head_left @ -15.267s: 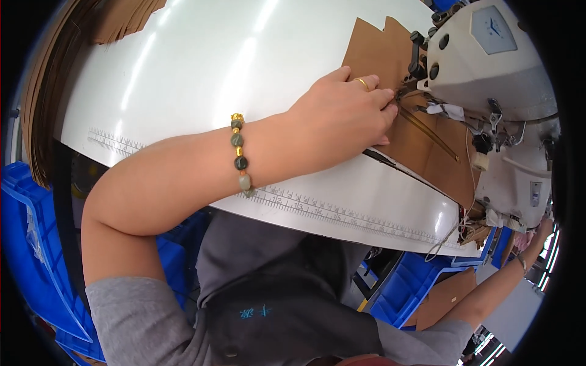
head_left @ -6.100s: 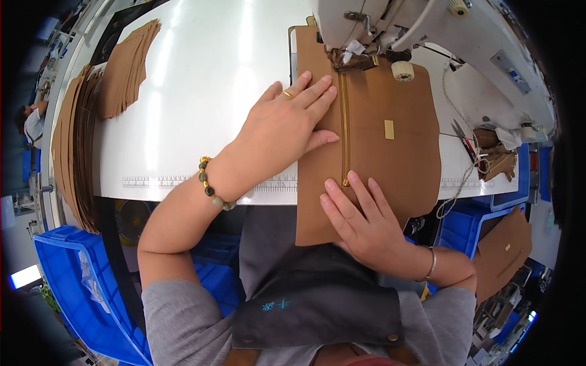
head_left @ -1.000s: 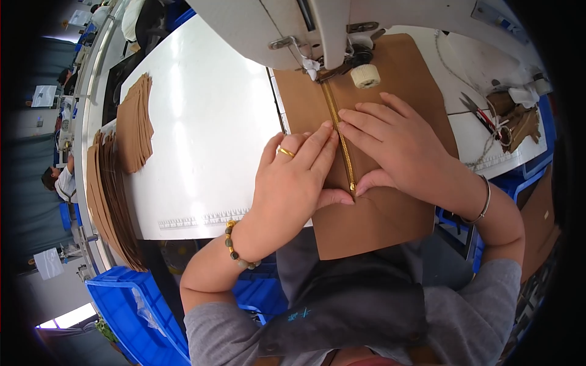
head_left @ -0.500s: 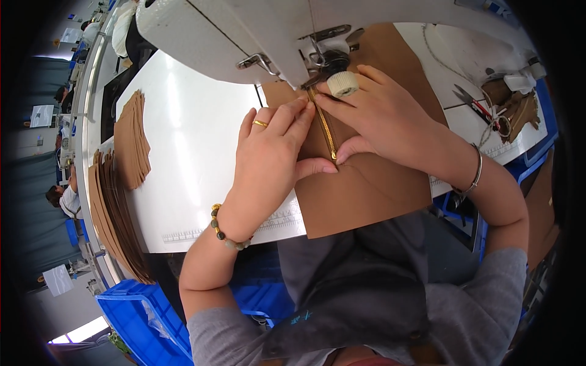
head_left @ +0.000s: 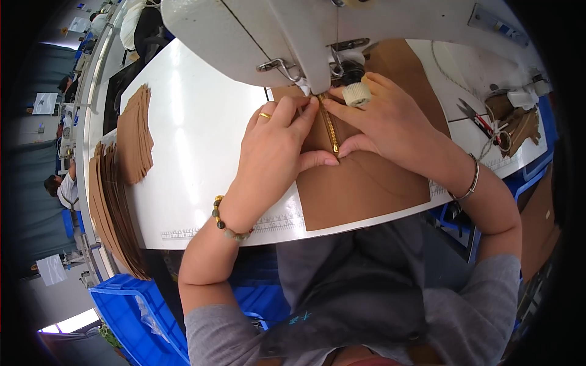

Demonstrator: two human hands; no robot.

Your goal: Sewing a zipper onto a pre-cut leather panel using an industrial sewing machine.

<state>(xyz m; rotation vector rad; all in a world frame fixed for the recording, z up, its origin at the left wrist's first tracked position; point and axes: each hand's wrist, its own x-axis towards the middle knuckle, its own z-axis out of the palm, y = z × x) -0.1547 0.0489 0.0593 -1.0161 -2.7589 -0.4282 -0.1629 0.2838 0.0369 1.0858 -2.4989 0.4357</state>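
A brown leather-like panel [head_left: 366, 189] lies under the sewing machine's needle area, with a gold-toothed zipper [head_left: 331, 128] running down its middle. The zipper's slider sits at the near end. My left hand [head_left: 278, 137] rests on the panel to the left of the zipper, its fingertips near the presser foot and its thumb near the slider. On the other side, my right hand [head_left: 384, 119] lies with fingers extended beside the zipper, its thumb also near the slider. Both hands press flat on the panel, fingers and thumbs spread. The white sewing machine head [head_left: 244, 43] partly hides the stitching point.
Two stacks of brown pieces [head_left: 134, 137] lie at the table's left. Red-handled scissors [head_left: 479, 122] and brown scraps [head_left: 519, 125] are at the right. A blue crate [head_left: 137, 311] stands below left. Other people sit far left.
The view has shifted slightly, so the machine appears lower and farther right. Both hands keep nearly the same place along the zipper; its visible length beyond them looks a little shorter.
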